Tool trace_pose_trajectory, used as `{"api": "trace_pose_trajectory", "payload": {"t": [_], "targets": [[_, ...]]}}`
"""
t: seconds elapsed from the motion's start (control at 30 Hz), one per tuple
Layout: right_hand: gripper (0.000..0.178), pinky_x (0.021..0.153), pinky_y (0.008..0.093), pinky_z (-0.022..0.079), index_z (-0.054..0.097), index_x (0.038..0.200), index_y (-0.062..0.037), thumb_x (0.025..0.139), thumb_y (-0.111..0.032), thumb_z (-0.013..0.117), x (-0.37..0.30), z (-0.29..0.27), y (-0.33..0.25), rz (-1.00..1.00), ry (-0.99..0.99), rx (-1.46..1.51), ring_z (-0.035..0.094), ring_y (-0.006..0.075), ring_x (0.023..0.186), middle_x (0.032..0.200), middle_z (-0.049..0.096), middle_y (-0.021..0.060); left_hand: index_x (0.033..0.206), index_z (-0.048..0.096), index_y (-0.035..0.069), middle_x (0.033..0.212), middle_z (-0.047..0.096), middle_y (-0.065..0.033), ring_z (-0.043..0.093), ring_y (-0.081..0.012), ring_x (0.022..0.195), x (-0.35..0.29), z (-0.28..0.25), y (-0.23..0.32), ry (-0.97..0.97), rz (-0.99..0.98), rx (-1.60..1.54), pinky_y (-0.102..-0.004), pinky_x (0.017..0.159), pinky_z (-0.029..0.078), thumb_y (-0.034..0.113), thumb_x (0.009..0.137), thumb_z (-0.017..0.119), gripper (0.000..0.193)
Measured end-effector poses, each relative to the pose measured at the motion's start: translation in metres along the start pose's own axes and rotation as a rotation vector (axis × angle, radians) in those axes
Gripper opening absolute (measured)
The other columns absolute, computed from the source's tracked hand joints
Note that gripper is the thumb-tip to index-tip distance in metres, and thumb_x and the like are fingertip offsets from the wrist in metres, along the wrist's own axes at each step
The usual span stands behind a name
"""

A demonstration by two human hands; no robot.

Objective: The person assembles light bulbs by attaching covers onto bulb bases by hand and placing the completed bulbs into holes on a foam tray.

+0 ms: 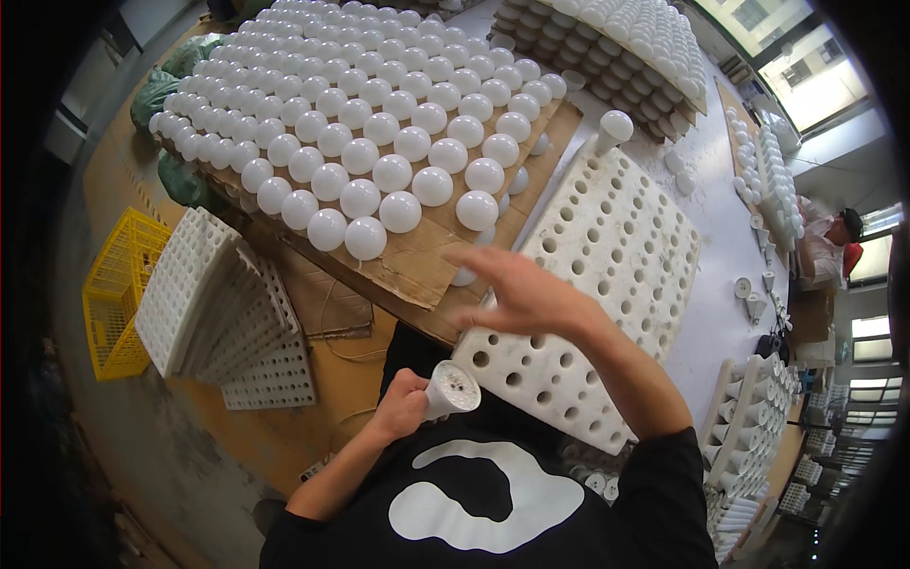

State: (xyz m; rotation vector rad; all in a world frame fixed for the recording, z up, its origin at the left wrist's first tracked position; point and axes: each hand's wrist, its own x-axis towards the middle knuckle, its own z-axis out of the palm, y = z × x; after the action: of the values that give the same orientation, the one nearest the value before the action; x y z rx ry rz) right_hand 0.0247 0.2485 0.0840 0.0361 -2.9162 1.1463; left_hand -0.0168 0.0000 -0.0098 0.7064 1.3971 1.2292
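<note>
Near my body, my left hand (402, 406) is closed around a white cone-shaped bulb housing (453, 390). Its wide end faces up and shows a round white board with small dark spots. My right hand (521, 289) reaches forward over the edge of the cardboard, thumb and fingers apart, with nothing seen in it. Just beyond it stand rows of glossy white bulb domes (399, 211) on a cardboard sheet (422, 266). Under my right forearm lies a white foam board (607, 237) full of round holes. One white bulb (615, 127) stands at its far end.
To the left, several perforated foam boards (204, 294) lean by a yellow plastic crate (118, 284). More domes are stacked in layers (597, 57) at the back. At the right stands a rack of cone-shaped housings (754, 417). A person (823, 242) sits farther off.
</note>
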Motion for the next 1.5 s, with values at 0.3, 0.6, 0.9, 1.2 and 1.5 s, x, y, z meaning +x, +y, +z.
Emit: {"api": "trace_pose_trajectory", "payload": {"t": [0.3, 0.6, 0.9, 1.2, 1.5], "targets": [[0.057, 0.072, 0.0448, 0.052, 0.044, 0.128, -0.0050, 0.085, -0.036, 0.064, 0.066, 0.021, 0.083, 0.513, 0.086, -0.415, 0.064, 0.0377, 0.085, 0.091, 0.065, 0.0219, 0.081, 0.065, -0.008, 0.065, 0.064, -0.0126, 0.059, -0.0161, 0.054, -0.015, -0.004, 0.001, 0.111, 0.166, -0.161, -0.0273, 0.050, 0.048, 0.010, 0.073, 0.036, 0.036], [0.071, 0.057, 0.0352, 0.059, 0.027, 0.140, -0.0048, 0.086, -0.037, 0.059, -0.117, 0.018, 0.012, 0.195, 0.094, 1.723, 0.067, 0.0274, 0.071, 0.107, 0.059, 0.0267, 0.081, 0.068, -0.010, 0.070, 0.067, -0.0133, 0.063, -0.0166, 0.058, -0.024, 0.017, 0.038, 0.077, 0.089, -0.215, -0.0285, 0.054, 0.053, -0.010, 0.065, 0.033, 0.038], [0.068, 0.076, 0.0436, 0.058, 0.029, 0.138, -0.0049, 0.086, -0.032, 0.063, -0.212, 0.090, -0.006, 0.232, 0.324, 1.992, 0.065, 0.0366, 0.093, 0.119, 0.052, 0.0300, 0.078, 0.065, -0.009, 0.063, 0.066, -0.0128, 0.060, -0.0138, 0.053, -0.009, 0.046, 0.025, -0.009, 0.123, 0.101, -0.0249, 0.051, 0.045, -0.009, 0.063, 0.039, 0.030], [0.078, 0.090, 0.0494, 0.051, 0.028, 0.138, -0.0026, 0.078, -0.027, 0.071, -0.227, 0.104, -0.004, 0.080, 0.302, 2.037, 0.056, 0.0436, 0.110, 0.128, 0.044, 0.0347, 0.079, 0.065, -0.008, 0.066, 0.066, -0.0134, 0.060, -0.0131, 0.054, -0.017, 0.056, 0.036, -0.011, 0.290, 0.317, -0.0254, 0.051, 0.045, -0.009, 0.062, 0.040, 0.030], [0.078, 0.088, 0.0478, 0.052, 0.029, 0.140, -0.0046, 0.077, -0.015, 0.074, -0.220, 0.099, -0.023, 0.220, 0.291, 1.981, 0.054, 0.0423, 0.115, 0.129, 0.047, 0.0300, 0.092, 0.065, -0.008, 0.080, 0.070, -0.0141, 0.066, -0.0163, 0.069, -0.017, 0.056, 0.046, -0.072, 0.183, 0.337, -0.0265, 0.064, 0.050, -0.009, 0.071, 0.054, 0.023]]}}
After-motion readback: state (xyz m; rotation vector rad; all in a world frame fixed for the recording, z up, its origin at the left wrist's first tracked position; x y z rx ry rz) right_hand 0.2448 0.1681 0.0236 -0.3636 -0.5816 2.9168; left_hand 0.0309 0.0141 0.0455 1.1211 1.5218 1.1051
